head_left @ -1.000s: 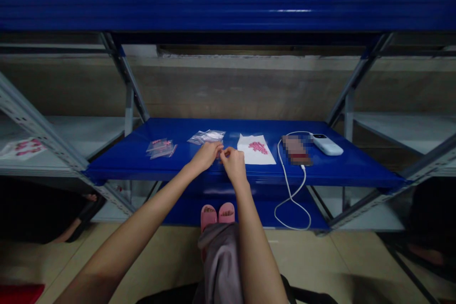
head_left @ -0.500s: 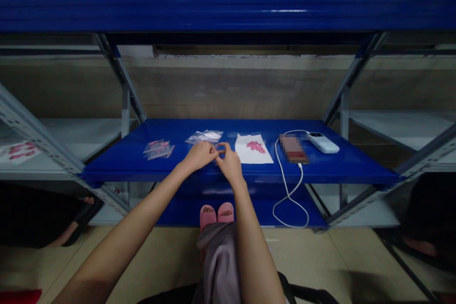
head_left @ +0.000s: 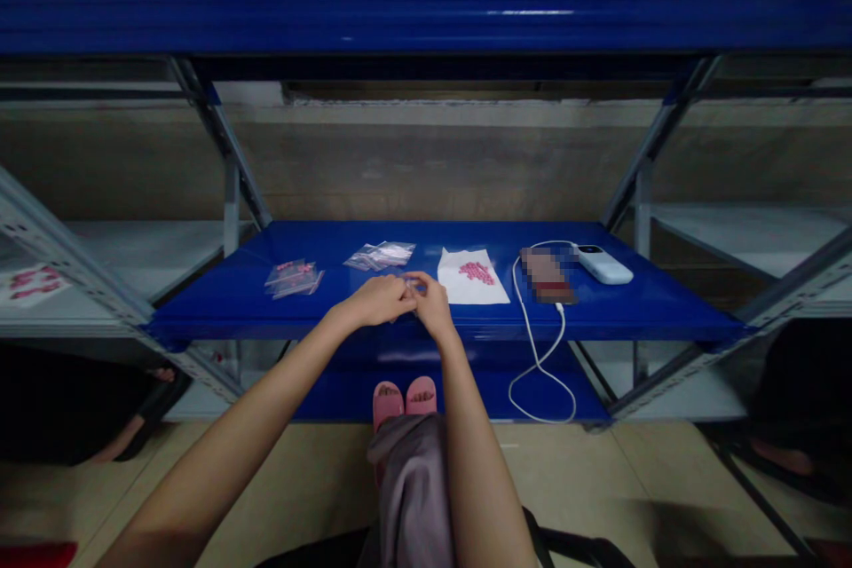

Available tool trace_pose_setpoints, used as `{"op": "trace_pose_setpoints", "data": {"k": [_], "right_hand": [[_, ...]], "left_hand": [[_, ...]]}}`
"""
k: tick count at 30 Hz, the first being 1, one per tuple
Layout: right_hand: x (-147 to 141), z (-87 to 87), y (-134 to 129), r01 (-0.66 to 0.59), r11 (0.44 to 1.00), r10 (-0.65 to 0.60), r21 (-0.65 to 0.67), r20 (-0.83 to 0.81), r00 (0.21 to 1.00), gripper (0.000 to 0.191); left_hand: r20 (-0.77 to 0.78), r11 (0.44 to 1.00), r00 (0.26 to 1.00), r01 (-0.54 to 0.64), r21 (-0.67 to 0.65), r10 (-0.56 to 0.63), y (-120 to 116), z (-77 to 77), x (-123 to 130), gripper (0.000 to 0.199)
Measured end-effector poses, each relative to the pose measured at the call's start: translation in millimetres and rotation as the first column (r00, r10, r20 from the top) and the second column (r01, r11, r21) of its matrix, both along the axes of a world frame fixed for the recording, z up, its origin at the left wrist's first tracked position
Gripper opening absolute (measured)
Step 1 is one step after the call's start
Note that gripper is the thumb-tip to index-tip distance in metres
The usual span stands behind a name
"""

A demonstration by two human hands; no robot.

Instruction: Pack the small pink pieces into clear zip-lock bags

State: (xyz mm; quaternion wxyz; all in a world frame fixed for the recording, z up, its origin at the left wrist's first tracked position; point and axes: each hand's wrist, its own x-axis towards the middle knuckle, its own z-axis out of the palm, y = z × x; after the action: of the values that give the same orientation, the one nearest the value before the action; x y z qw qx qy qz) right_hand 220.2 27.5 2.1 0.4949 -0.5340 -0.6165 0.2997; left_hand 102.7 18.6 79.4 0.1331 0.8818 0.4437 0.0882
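My left hand (head_left: 381, 300) and my right hand (head_left: 431, 302) meet over the front part of the blue shelf (head_left: 359, 319), fingertips closed together. Between them is a small clear plastic bag (head_left: 411, 282), mostly hidden by the fingers. Just behind my left hand lies a loose pile of clear plastic bags (head_left: 381, 256). Farther left, several bags with pink pieces inside (head_left: 294, 279) overlap one another. To the right of my right hand, a heap of small pink pieces (head_left: 477, 272) rests on a white sheet of paper (head_left: 459, 291).
A phone (head_left: 547, 275) and a white power bank (head_left: 604, 264) lie at the right, with a white cable (head_left: 532, 364) looping over the front edge. A blue beam (head_left: 426, 4) crosses above. Parts of other people (head_left: 67, 404) show at both sides.
My left hand has turned and shifted slightly right and nearer to me, with its fingers now overlapping those of my right hand. The right fingers have curled in. The view has tilted a little.
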Motion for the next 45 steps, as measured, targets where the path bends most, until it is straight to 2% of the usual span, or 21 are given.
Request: {"op": "trace_pose_setpoints", "data": {"k": [3,7,8,11,13,16,19,23,27,32,35,38,42,45], "right_hand": [[0,-2.1,0,-0.04,0.999,0.039,0.019,0.011,0.999,0.026],[2,-3.2,2,-0.117,0.993,0.116,0.001,-0.138,0.984,0.024],[2,-2.7,2,-0.139,0.99,0.132,-0.024,-0.193,0.972,0.024],[2,-0.6,3,-0.218,0.971,0.177,-0.096,-0.32,0.931,0.027],[2,-0.5,4,-0.203,0.975,0.164,-0.092,-0.322,0.932,0.025],[1,-3.7,7,-0.083,0.995,0.067,-0.056,-0.239,0.969,0.017],[2,-8.5,11,0.002,0.998,-0.013,-0.066,-0.159,0.987,0.017],[4,-13.4,15,0.035,0.997,-0.044,-0.062,-0.149,0.988,0.021],[5,-15.0,16,0.082,0.989,-0.096,-0.126,-0.113,0.989,0.025],[4,-15.2,17,0.152,0.977,-0.17,-0.151,-0.112,0.979,0.027],[3,-16.4,18,0.154,0.976,-0.177,-0.157,-0.147,0.973,0.022],[4,-16.9,19,0.103,0.983,-0.131,-0.152,-0.191,0.973,0.024],[4,-14.6,17,0.049,0.989,-0.082,-0.141,-0.241,0.967,0.032],[4,-12.8,15,0.058,0.991,-0.085,-0.124,-0.229,0.97,0.038]], "left_hand": [[-0.036,0.999,0.999,0.004,0.052,-0.002,-4,0.4,1,0.032],[0.035,0.984,0.995,0.091,0.154,-0.098,-3,-6.1,-6,0.018],[0.071,0.969,0.988,0.116,0.219,-0.134,-1,-9.5,-9,0.021],[0.081,0.886,0.973,0.16,0.436,-0.216,6,-23.2,-17,0.064],[0.006,0.838,0.971,0.203,0.507,-0.239,12,-33.1,-20,0.07],[-0.091,0.807,0.959,0.277,0.521,-0.27,20,-44.6,-18,0.061],[-0.101,0.795,0.955,0.288,0.534,-0.279,25,-50.3,-14,0.057],[-0.066,0.775,0.95,0.288,0.563,-0.305,29,-53.9,-11,0.05],[-0.056,0.766,0.937,0.315,0.561,-0.344,37,-58.2,-9,0.048],[-0.04,0.726,0.922,0.33,0.604,-0.386,45,-62.9,-8,0.044],[-0.036,0.72,0.916,0.338,0.606,-0.4,47,-64.2,-11,0.051],[-0.032,0.739,0.932,0.306,0.6,-0.36,48,-64.0,-17,0.056],[-0.006,0.781,0.96,0.23,0.581,-0.279,52,-62.9,-24,0.052],[0.012,0.789,0.966,0.203,0.58,-0.258,56,-64.0,-26,0.047]]}}
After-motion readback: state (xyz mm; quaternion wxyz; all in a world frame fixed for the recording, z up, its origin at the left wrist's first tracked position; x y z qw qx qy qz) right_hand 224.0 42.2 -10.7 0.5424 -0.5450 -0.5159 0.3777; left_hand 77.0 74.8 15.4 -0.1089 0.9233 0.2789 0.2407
